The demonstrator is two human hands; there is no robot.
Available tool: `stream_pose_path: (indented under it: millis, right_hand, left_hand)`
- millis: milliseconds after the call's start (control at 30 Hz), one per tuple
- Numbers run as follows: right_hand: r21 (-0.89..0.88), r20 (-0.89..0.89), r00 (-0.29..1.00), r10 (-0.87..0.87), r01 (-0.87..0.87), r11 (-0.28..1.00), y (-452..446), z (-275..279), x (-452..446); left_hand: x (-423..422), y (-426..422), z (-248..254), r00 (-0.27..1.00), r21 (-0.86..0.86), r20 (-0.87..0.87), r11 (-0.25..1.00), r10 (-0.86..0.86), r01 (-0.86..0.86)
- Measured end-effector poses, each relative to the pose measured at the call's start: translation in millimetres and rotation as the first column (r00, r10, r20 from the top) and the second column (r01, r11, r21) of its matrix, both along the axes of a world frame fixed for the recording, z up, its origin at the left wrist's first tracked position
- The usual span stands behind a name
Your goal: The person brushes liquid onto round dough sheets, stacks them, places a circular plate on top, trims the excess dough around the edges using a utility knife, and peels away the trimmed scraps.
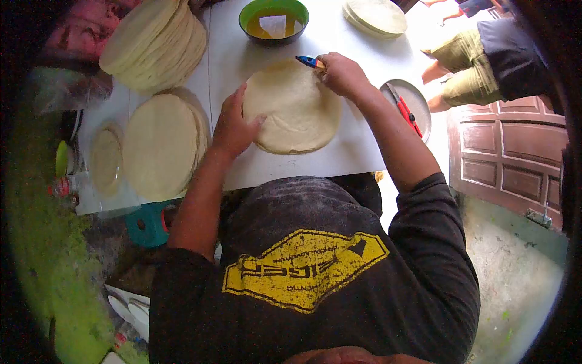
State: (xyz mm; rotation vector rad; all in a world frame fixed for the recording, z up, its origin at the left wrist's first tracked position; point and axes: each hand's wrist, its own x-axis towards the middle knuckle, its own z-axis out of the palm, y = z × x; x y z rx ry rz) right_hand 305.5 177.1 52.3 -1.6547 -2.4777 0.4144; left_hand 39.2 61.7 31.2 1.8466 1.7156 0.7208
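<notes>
A round, pale stack of flat dough sheets (297,115) lies on the white table in front of me. My left hand (237,124) rests at its left edge with the thumb over the dough and the fingers apart, holding nothing. Over the far right edge of the dough, my right hand (341,74) is closed around a brush (310,62) with a blue, dark-tipped end pointing left. Most of the brush's other end is hidden by the fingers. Beyond the dough stands a green bowl (244,23) of yellow liquid with a pale reflection on it.
Tall stacks of dough rounds (154,45) and another stack (162,145) stand on the left, beside a clear plastic lid (106,161). A round tray (418,97) with a red-handled knife (407,115) lies right. More rounds (376,17) sit far right. Another person (479,60) is near the door.
</notes>
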Motion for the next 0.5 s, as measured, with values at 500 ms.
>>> stream_pose_path:
  millis: [500]
  right_hand:
    - [0.029,-0.413,0.904,0.111,-0.109,0.994,-31,33,-51]
  left_hand:
    - [-2,-64,-4,0.986,0.143,-0.11,0.979,-0.127,0.143]
